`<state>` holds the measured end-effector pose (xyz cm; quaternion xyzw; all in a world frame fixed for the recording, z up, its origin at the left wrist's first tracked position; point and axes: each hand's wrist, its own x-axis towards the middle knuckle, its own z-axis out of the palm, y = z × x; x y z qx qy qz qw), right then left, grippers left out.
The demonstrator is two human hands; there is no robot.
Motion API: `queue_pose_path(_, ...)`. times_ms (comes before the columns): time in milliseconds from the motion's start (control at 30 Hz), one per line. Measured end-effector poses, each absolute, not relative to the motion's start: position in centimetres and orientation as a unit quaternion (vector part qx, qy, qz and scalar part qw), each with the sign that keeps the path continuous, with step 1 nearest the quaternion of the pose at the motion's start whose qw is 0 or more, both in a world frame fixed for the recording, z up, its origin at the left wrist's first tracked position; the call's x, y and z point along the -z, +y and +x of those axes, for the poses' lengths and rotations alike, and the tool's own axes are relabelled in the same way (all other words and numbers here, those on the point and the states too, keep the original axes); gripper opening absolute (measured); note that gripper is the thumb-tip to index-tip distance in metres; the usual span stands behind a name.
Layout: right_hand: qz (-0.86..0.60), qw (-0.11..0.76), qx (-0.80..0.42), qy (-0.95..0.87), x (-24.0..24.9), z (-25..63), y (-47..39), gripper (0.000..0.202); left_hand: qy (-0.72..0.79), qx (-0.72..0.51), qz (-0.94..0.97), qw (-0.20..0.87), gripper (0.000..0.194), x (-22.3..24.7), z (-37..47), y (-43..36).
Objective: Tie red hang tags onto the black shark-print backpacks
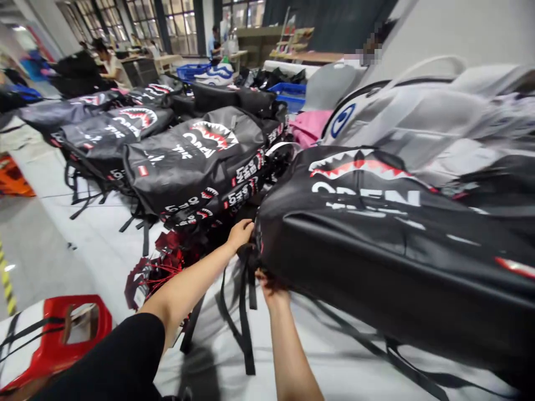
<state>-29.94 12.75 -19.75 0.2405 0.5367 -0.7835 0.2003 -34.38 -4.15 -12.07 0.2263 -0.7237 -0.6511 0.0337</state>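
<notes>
A large black backpack [355, 234] with white lettering and a red-and-white shark-teeth print lies on its back at the right, its near end towards me. My left hand [241, 234] is closed at the upper part of that end, fingertips hidden behind its edge. Lower down, my right hand [272, 288] grips the underside, with its fingers partly covered by the bag. Black straps [246, 328] hang down between and below my hands. Just left of my left arm lies a bundle of dark red tags with red cords [171, 262].
More black printed backpacks [196, 150] are piled along the white table [62, 223]. Clear plastic wrapping [438, 117] covers goods behind the right-hand bag. A red-and-white stool-like object [71, 328] stands at lower left. Blue crates [288, 94] and people are farther back.
</notes>
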Motion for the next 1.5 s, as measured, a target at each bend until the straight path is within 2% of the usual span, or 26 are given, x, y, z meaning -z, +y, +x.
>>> queue_pose_path(67, 0.241, 0.246, 0.791, 0.505, 19.8, -32.1, 10.9, 0.029, -0.753, 0.630, 0.172, 0.082, 0.038, 11.7, -30.6, -5.6)
queue_pose_path(133, 0.258, 0.255, 0.794, 0.487, 19.6, -34.3, 9.4, 0.029, -0.781, 0.596, 0.155, 0.105, 0.037, 11.6, -25.3, -7.2)
queue_pose_path(267, 0.307, 0.210, 0.796, 0.478, 19.5, -36.0, 7.6, 0.020, -0.799, 0.523, 0.258, 0.146, 0.031, 11.3, -14.1, -12.1)
queue_pose_path(367, 0.302, 0.185, 0.780, 0.516, 20.3, -33.6, 7.7, 0.014, -0.790, 0.455, 0.357, 0.204, 0.029, 10.9, -8.0, -16.4)
queue_pose_path(467, 0.297, 0.108, 0.746, 0.586, 21.6, -28.7, 9.2, 0.028, -0.810, 0.396, 0.379, 0.207, 0.026, 10.7, -4.9, -19.4)
queue_pose_path(567, 0.306, 0.052, 0.704, 0.639, 22.6, -23.1, 10.6, 0.034, -0.880, 0.355, 0.276, 0.153, 0.033, 11.2, -5.2, -19.7)
queue_pose_path(667, 0.266, 0.064, 0.685, 0.676, 22.6, -18.2, 10.3, 0.036, -0.935, 0.295, 0.177, 0.084, 0.056, 12.9, -7.8, -18.1)
queue_pose_path(700, 0.246, 0.073, 0.682, 0.685, 22.3, -16.9, 9.8, 0.038, -0.946, 0.273, 0.162, 0.062, 0.056, 13.7, -8.7, -17.6)
queue_pose_path(833, 0.162, 0.123, 0.680, 0.704, 20.9, -14.2, 7.1, 0.042, -0.962, 0.239, 0.130, 0.006, 0.018, 16.3, -11.0, -17.4)
queue_pose_path(867, 0.149, 0.139, 0.678, 0.707, 20.4, -13.9, 6.3, 0.042, -0.963, 0.240, 0.124, 0.011, 0.015, 16.6, -11.0, -18.2)
queue_pose_path(967, 0.138, 0.168, 0.666, 0.714, 19.5, -13.2, 3.7, 0.041, -0.961, 0.243, 0.122, 0.050, 0.016, 16.2, -10.0, -22.6)
queue_pose_path(1200, 0.205, 0.135, 0.640, 0.728, 21.6, -10.7, -6.0, 0.038, -0.957, 0.230, 0.159, 0.079, 0.021, 13.9, -10.2, -37.9)
queue_pose_path(1500, 0.135, 0.191, 0.536, 0.811, 22.2, -8.9, -12.0, 0.039, -0.933, 0.283, 0.206, 0.086, 0.022, 17.4, -11.2, -49.7)
